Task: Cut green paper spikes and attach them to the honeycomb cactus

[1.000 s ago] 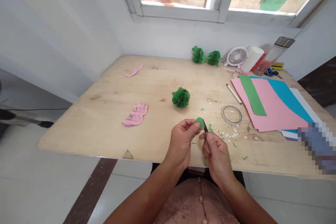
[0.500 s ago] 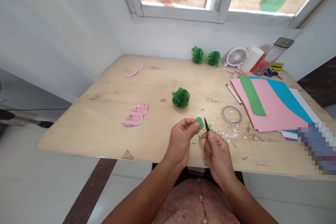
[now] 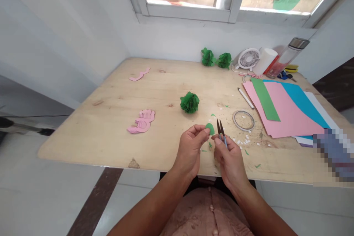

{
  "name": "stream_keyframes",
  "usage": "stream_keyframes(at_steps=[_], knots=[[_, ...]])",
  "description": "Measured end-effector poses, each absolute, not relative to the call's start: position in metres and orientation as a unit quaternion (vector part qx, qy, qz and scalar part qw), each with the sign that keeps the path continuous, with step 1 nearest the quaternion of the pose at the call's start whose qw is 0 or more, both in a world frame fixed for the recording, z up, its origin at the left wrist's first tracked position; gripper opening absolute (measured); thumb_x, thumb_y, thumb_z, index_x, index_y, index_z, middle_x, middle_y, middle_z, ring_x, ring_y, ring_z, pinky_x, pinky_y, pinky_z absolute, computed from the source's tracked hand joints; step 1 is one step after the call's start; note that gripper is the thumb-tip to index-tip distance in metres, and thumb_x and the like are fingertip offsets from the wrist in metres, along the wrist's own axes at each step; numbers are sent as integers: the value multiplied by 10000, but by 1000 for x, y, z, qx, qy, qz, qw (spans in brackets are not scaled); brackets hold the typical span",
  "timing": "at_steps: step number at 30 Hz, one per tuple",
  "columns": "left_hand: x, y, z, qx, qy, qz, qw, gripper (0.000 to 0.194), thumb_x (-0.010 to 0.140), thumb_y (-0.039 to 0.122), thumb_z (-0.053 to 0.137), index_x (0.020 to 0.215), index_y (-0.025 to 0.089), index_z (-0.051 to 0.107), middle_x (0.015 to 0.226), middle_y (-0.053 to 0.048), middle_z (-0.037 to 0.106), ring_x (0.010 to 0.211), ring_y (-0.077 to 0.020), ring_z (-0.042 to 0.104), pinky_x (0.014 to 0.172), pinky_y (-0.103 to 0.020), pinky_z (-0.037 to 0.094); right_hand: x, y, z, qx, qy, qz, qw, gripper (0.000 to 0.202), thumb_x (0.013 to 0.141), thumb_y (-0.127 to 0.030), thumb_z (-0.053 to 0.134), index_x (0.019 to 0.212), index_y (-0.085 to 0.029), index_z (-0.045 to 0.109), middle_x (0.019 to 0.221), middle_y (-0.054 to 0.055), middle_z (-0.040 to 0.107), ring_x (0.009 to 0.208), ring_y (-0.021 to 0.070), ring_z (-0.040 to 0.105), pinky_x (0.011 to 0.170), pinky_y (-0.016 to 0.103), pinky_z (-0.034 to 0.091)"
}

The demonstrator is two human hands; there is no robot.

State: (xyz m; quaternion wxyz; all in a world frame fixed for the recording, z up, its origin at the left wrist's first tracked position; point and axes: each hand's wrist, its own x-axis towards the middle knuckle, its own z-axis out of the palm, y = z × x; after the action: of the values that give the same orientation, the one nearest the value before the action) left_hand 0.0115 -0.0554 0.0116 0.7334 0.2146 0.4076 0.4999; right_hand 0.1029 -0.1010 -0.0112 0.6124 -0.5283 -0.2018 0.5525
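Pinched between the thumb and fingers of my left hand is a small rounded piece of green paper. My right hand grips small scissors with dark blades and blue handles. Their blades point away from me, slightly parted, just right of the green paper and apart from it. Beyond my hands a folded green paper ball rests on the table. Small green and white paper scraps lie scattered around and under my right hand.
Pink scalloped paper pieces lie on the left of the wooden table. To the right are a tape roll, a white pen and coloured sheets. Two green paper shapes, a fan and a bottle stand at the back.
The scissors have turned in my right hand, so both blades now show parted and farther right. My left hand keeps its hold on the green paper, almost unmoved.
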Motion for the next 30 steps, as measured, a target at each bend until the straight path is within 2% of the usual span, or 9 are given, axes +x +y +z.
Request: stream_keyframes(at_steps=[3,8,12,15,18,26,30], knots=[[12,-58,11,218,403,495,738,149,616,216,760,684,155,642,716,8,634,716,-115,575,770,-270,433,103,-96,-12,-542,-197,540,613,279,664,-364,754,809,-180,600,551,-79,381,446,62,224,387,200,154],[9,-61,9,217,429,471,740,167,600,210,768,662,150,625,689,11,625,674,-100,549,726,-254,431,113,-90,-5,-550,-219,525,611,231,673,-326,739,716,-173,571,515,-93,336,440,52,205,393,195,143],[9,-61,7,209,433,479,734,168,607,212,768,678,150,629,688,12,628,670,-96,548,728,-250,436,118,-88,-1,-559,-233,514,607,231,674,-345,727,730,-175,581,504,-95,325,436,58,205,399,202,144],[11,-61,8,200,414,499,734,159,614,205,764,699,151,641,726,1,652,713,-106,576,767,-259,444,116,-90,-3,-580,-260,504,585,244,669,-353,731,788,-172,618,545,-70,405,456,67,253,413,208,169],[12,-62,8,200,396,495,747,154,615,205,762,705,151,649,744,-13,666,754,-129,601,790,-274,452,114,-91,-5,-587,-281,505,567,232,661,-349,738,758,-175,619,587,-50,459,473,73,282,422,214,176],[11,-65,7,216,422,466,747,146,611,213,755,656,156,628,689,-9,652,728,-140,610,747,-272,454,127,-82,3,-578,-306,495,572,200,673,-328,721,708,-180,590,568,-59,420,462,72,254,429,232,154],[12,-65,9,198,415,487,742,158,607,209,763,666,160,625,727,-12,671,747,-131,609,777,-274,452,126,-81,4,-584,-303,492,570,219,690,-362,707,774,-181,617,541,-69,400,450,75,242,427,231,159]])
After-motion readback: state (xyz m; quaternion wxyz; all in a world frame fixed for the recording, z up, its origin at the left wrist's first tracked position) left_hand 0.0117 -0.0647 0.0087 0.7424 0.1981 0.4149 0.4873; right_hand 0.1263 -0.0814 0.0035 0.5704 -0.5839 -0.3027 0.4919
